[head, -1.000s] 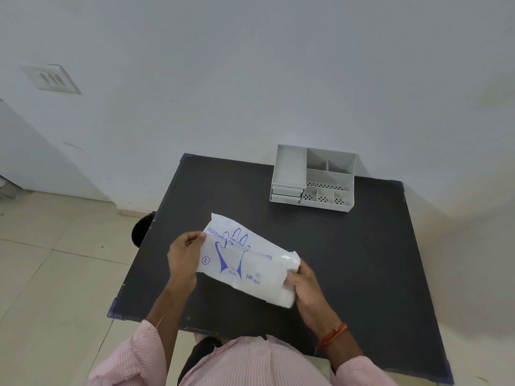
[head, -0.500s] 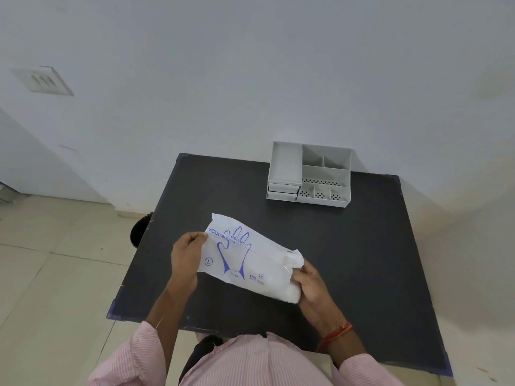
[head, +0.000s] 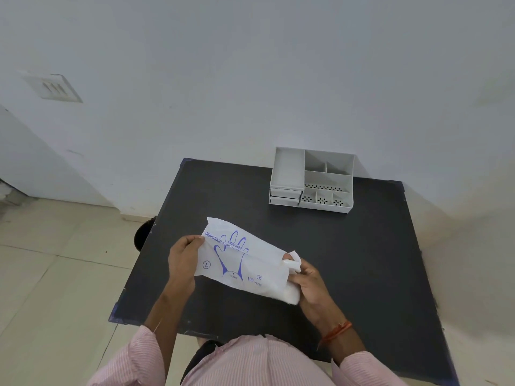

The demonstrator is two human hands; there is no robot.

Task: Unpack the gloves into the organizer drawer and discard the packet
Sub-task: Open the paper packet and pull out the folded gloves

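While the person stands at the near edge of the black table [head: 362, 260], both hands hold a white glove packet [head: 250, 263] just above its surface. That packet is printed in blue with a hand outline, the words "DISPOSABLE" and "EMBOSSED", a circled L and "100 PIECES". It lies tilted, its left end higher and farther from the person, its right end lower and nearer.

On the left end, the left hand [head: 182, 263] has its grip closed on the packet's edge, thumb on top and fingers curled beneath. At the opposite end, the right hand [head: 306, 285] has its grip clamped on the packet too, pinching a crumpled flap of the plastic between thumb and fingertips; one fingertip pokes up through the bunched material there. An orange thread band [head: 335, 331] circles the right wrist, and pink striped sleeves [head: 133, 360] cover both forearms near the bottom of the view.

Well apart from the packet, at the table's far edge against the pale wall [head: 250, 79], sits a grey organizer [head: 312, 179]. Its left part has two shut drawers [head: 285, 196] stacked under a flat tray, while its right part is divided into open compartments, some with perforated floors. To the left, a switch plate [head: 53, 87] is mounted on the wall above a tiled floor [head: 55, 274].
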